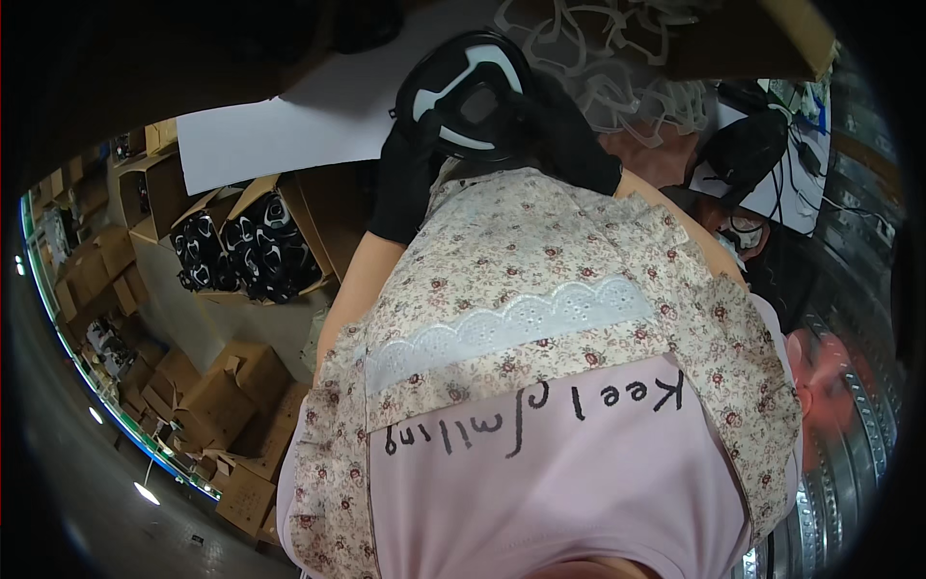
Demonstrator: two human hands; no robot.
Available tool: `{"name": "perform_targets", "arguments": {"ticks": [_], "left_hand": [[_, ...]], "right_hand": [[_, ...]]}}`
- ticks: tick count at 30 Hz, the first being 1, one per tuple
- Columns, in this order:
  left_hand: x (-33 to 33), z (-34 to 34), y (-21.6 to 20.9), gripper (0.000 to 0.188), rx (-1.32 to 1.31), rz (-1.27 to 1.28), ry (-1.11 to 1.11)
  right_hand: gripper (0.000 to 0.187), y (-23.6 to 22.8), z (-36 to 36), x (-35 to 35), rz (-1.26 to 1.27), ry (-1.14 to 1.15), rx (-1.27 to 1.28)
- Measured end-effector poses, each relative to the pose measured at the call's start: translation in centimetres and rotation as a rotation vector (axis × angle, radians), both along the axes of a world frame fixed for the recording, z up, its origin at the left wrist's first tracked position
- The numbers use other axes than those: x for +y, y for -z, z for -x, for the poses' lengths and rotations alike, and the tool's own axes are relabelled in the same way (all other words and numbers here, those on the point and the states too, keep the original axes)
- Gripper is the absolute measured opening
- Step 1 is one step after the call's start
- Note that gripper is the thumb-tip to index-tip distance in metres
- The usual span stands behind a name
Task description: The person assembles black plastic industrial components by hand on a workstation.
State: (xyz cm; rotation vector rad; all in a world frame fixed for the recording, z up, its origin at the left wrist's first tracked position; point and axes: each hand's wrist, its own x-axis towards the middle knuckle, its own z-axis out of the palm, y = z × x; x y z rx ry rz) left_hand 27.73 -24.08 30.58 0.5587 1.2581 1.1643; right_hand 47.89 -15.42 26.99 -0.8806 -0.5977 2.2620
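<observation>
Both my hands wear black gloves. Between them they grip a round black plastic part (446,75) with shiny pale strips curving across its face and an opening near its middle. My left hand (410,164) closes on its left lower edge. On the opposite side, my right hand (564,130) wraps the right edge, fingers reaching toward the opening. The part is tilted up in front of my apron, above the near edge of a white tabletop (280,145). Dark glove fabric blends into the black plastic, so the exact finger contacts are hard to make out.
Translucent pale plastic frames (632,96) lie heaped beyond my right hand. Open cartons (275,241) of black-and-white parts stand at left below the table, with more brown boxes (231,396) behind. Cables and a black pouch-like item (748,150) are at right, near a red fan-like object (820,381).
</observation>
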Motion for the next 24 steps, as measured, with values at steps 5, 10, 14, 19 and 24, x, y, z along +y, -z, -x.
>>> {"name": "perform_targets", "arguments": {"ticks": [5, 10, 14, 19, 24], "left_hand": [[3.7, 3.0, -2.6, 0.037, 0.869, -0.434, 0.376], [5.5, 1.4, -6.7, 0.040, 0.626, -0.083, 0.156], [2.8, 0.9, -4.6, 0.045, 0.558, 0.108, 0.303], [5.1, 0.3, -4.5, 0.042, 0.493, -0.070, 0.327], [5.9, -0.7, -5.5, 0.041, 0.381, -0.095, 0.276]], "right_hand": [[0.065, -4.4, 0.3, 3.9, -1.371, -0.052, -0.676], [0.043, -5.4, 1.5, 3.8, -0.697, -0.098, -0.188], [0.048, -3.5, 0.5, 1.4, -0.795, -0.067, -0.450], [0.053, -3.3, 0.6, 4.7, -0.911, -0.090, -0.355], [0.054, -9.5, -0.6, 7.8, -0.841, -0.448, -0.384]]}}
